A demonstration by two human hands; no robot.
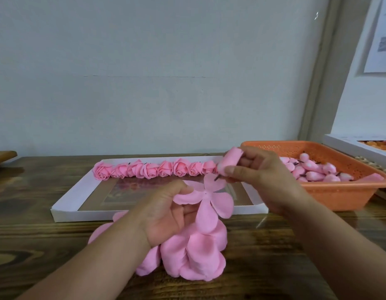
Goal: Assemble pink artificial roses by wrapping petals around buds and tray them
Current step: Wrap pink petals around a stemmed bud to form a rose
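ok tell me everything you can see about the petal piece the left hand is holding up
The petal piece is a flat pink cut-out with rounded lobes spreading from a small centre hole, thin and soft-looking like foam or fabric. It is unwrapped and held above the table edge, over the pile of loose petals, with one long lobe drooping toward the pile. The left hand pinches one side lobe. Just above its centre, the right hand holds a bud, whose dark stem tip reaches an upper lobe, not yet through the hole.

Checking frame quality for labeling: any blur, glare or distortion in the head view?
Head view: soft, even light; faint reflection on the tray floor; wide-angle bending at the right door frame; right hand and bud slightly soft; petal piece and left hand reasonably sharp.
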